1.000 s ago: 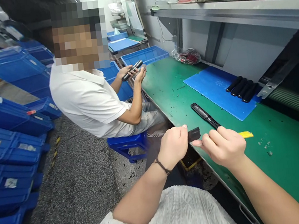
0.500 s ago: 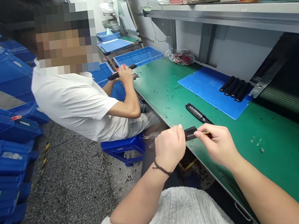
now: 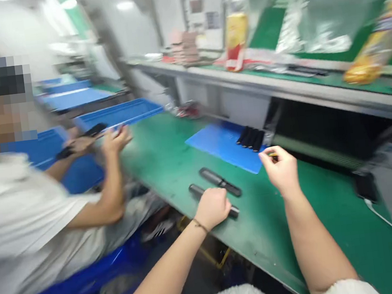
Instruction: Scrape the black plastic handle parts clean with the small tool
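Note:
My left hand (image 3: 213, 207) is wrapped around a long black plastic part (image 3: 197, 191) at the front edge of the green table (image 3: 161, 155); both ends of the part stick out of the fist. My right hand (image 3: 281, 171) is raised over the table, thumb and fingers pinched on a thin tool (image 3: 274, 156) with a bit of yellow on it. Most of that tool is hidden by the fingers. Just beyond my left hand lies another long black part (image 3: 217, 180). A blue sheet (image 3: 209, 140) farther back carries several short black pieces (image 3: 250, 138) in a row.
On the left a co-worker in a white shirt (image 3: 42, 197) holds a dark part (image 3: 97, 130). Blue crates (image 3: 121, 113) stand past the table's far end. A shelf (image 3: 267, 87) with bottles and bags runs above the table. At right lies a black device (image 3: 366, 187) with a white cable.
My hands have separated. The left lowered its black part to the table edge, while the right drew away with the thin tool. My view has swung right, and the picture is blurred.

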The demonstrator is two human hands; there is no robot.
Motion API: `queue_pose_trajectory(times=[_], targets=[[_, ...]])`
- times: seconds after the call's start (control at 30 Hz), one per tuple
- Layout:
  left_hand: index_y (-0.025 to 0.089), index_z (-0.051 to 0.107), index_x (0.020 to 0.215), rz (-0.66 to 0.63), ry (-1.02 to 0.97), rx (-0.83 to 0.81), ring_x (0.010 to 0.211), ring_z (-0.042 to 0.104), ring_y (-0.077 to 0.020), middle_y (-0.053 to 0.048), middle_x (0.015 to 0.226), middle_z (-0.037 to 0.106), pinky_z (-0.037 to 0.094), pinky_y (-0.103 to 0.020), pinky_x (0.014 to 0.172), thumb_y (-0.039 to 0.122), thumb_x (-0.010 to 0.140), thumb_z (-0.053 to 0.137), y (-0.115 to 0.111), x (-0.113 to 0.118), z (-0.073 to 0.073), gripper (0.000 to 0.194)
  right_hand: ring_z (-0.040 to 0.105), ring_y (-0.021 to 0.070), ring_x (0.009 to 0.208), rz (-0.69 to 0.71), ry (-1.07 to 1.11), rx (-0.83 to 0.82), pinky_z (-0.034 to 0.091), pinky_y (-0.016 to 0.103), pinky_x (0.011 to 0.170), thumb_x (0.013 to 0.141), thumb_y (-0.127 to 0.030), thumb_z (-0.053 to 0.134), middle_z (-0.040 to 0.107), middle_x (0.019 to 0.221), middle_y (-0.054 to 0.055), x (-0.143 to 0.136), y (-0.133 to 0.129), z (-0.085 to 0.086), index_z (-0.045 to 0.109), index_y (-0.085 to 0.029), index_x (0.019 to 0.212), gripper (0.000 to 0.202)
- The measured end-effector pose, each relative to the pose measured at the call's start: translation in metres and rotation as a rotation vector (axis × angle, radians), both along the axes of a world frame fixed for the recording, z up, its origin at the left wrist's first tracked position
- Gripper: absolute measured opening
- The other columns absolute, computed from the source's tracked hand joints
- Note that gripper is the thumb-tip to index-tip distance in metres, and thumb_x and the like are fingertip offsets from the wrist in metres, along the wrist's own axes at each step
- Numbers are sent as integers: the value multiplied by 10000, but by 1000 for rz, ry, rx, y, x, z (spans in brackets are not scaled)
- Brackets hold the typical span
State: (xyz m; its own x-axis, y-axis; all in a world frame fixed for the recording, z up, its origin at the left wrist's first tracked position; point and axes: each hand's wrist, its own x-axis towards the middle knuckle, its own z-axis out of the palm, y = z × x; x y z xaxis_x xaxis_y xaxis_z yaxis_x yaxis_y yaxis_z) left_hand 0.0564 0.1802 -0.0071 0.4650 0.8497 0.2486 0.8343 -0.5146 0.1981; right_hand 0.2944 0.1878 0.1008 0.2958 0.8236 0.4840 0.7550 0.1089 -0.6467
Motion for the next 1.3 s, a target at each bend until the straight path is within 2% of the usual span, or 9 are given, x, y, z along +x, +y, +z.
queue_pose_trajectory(times=[0.13,0.3,0.5,0.63,0.73,0.83,1.0,1.13,1.3], targets=[[125,694,1102,-104,-30,94,1036,664,-344,-179,1060,695,541,-465,953,184,925,461,27,4,-17,298,680,191,898,-378,-194,-164,526,319,804,970,-387,692,721,1080,57,75,10,10,695,-234,1166,248],[220,665,1395,-250,-23,96,1367,580,-343,-144,1460,630,447,-515,1188,264,994,443,58,-5,-35,461,650,256,1182,-698,-268,-419,573,473,1007,1020,-421,672,608,1395,133,193,29,34,595,-163,1391,458],[276,707,1394,-359,23,-19,1365,625,-289,-94,1485,663,457,-456,1207,365,1052,410,113,-25,-36,461,644,261,1215,-631,-326,-667,572,498,1024,1022,-415,675,612,1408,116,278,62,46,605,-182,1391,441],[188,742,1341,-370,74,98,1337,649,-353,-163,1446,681,505,-533,1157,421,1025,427,169,-49,-41,504,656,253,1189,-562,-385,-722,583,483,1006,1023,-427,673,630,1375,108,296,68,35,619,-182,1367,426],[116,749,1288,-312,67,230,1271,671,-410,-225,1382,698,540,-592,1089,481,1017,453,187,-62,-43,542,667,242,1157,-527,-444,-695,593,466,983,1026,-425,669,642,1350,104,300,60,25,622,-181,1358,415],[100,707,1290,-295,-46,365,1237,671,-381,-233,1366,680,552,-566,1062,419,1044,455,165,-59,-38,475,666,243,1158,-504,-508,-616,591,465,986,1025,-423,671,641,1349,109,301,39,16,620,-176,1361,420],[169,668,1291,-475,-167,435,1224,650,-321,-170,1331,669,547,-483,1046,226,1007,539,70,-32,-17,317,676,229,1118,-480,-550,-442,595,448,967,1026,-425,670,662,1298,101,294,-10,14,640,-166,1314,389],[190,660,1283,-594,-263,381,1173,659,-284,-149,1276,677,559,-404,997,134,973,535,1,-14,5,339,669,200,1020,-434,-529,-240,588,406,903,1029,-432,651,670,1207,77,269,-54,30,648,-167,1245,342],[198,643,1320,-648,-402,308,1209,638,-266,-143,1292,662,525,-380,1040,97,970,530,-43,-9,51,382,618,165,863,-185,-460,12,518,300,789,946,-334,632,622,1071,60,210,-130,60,625,-212,1029,148]])
